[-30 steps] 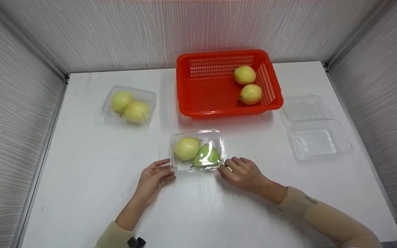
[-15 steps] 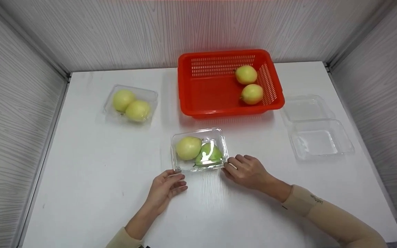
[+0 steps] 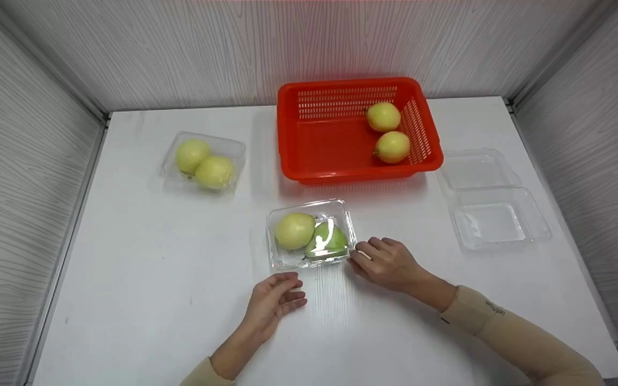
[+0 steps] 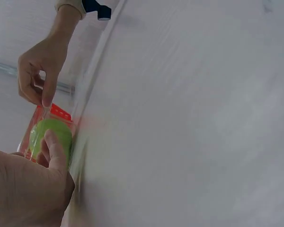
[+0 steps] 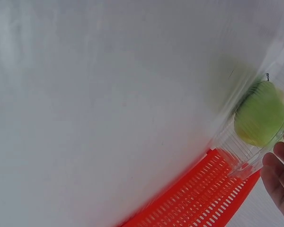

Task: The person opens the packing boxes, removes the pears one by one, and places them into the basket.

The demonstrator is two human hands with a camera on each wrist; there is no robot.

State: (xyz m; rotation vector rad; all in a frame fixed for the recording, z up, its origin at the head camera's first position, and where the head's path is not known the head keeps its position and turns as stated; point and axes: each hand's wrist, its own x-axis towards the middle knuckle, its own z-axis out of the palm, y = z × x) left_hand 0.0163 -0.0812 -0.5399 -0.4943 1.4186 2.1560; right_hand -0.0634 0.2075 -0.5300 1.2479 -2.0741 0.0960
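A clear plastic clamshell box [image 3: 282, 257] stands mid-table in the head view, its lid over a yellow pear [image 3: 294, 231] and a green pear [image 3: 328, 240]. My right hand [image 3: 387, 264] pinches the box's front right corner; the left wrist view shows thumb and finger of this right hand [image 4: 43, 71] meeting there. Just in front of the box, my left hand [image 3: 274, 301] holds nothing, its fingers loosely bent and apart from the front left corner. Through the box wall, the right wrist view shows the green pear [image 5: 260, 116] beside my right fingers [image 5: 274, 165].
A red basket [image 3: 314, 174] at the back holds two yellow pears [image 3: 388, 131]. Back left stands another clear box [image 3: 234, 153] with two yellow pears [image 3: 201, 163]. An unlidded clear clamshell [image 3: 488, 221] lies on the right. Pale panels [image 3: 207, 53] wall in the white table [image 3: 142, 268].
My left hand has let go of the box's front left corner and moved right and toward me. The right hand has stayed at its corner; the box has barely shifted.
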